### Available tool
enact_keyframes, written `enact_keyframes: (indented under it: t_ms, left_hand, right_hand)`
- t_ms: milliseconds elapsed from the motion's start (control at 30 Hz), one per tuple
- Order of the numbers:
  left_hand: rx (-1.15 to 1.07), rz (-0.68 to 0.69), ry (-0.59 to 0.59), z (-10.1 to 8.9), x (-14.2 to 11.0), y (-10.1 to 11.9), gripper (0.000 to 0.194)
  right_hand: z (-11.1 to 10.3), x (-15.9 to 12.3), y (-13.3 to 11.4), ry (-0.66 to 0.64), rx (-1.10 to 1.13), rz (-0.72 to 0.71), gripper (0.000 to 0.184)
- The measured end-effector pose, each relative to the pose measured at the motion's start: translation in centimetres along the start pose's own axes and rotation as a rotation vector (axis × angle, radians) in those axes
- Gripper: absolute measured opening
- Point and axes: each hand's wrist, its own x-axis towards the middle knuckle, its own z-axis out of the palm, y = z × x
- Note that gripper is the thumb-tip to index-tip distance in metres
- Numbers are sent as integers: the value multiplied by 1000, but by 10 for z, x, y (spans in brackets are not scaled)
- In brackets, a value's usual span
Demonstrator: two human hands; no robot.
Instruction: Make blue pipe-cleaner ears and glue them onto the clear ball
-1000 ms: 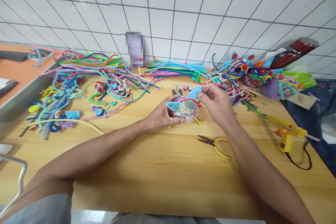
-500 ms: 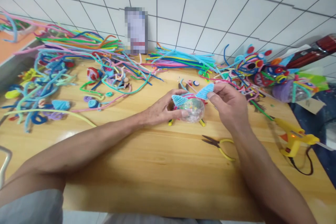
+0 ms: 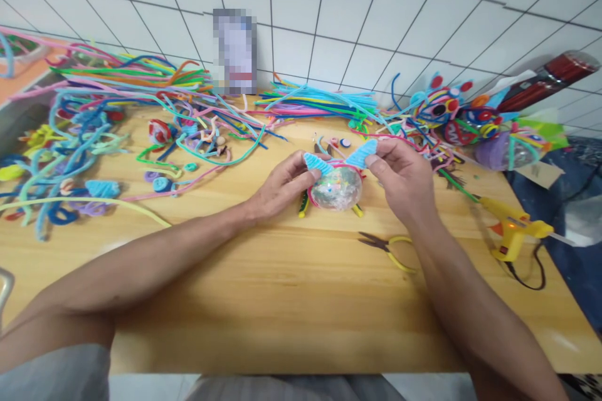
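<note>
A clear round plastic ball (image 3: 339, 191) with colourful bits inside rests on the wooden table. Pink pipe cleaner runs round its edge, and black-and-yellow pieces stick out below it. Two light blue pipe-cleaner triangles rise from its top like ears. My left hand (image 3: 286, 183) pinches the left blue ear (image 3: 316, 164) between thumb and fingers. Between the thumb and fingers of my right hand (image 3: 405, 175) is the tip of the right blue ear (image 3: 362, 153). Nearer to me lie yellow-handled pliers (image 3: 392, 250), just below the right hand.
Loose pipe cleaners (image 3: 89, 138) heap up at the left, and a bundle (image 3: 320, 100) lies along the tiled wall. A phone-like object (image 3: 237, 50) leans there. Decorated figures (image 3: 437, 103) stand at back right. A yellow glue gun (image 3: 512, 229) with a lit light sits at the right.
My left hand has shifted from the ball's side up to the left ear. My right hand still holds the right ear. The whole view has shifted slightly.
</note>
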Motion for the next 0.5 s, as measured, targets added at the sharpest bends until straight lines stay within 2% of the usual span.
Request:
enact_keyframes:
  t_ms: [233,500]
  left_hand:
    - [66,-13,24,1,2,4,41]
    - [62,-19,3,1,2,6,41]
  right_hand:
    - [-1,-9,-1,-24,-13,40,6]
    - [-2,-9,-1,-31,-26,3,11]
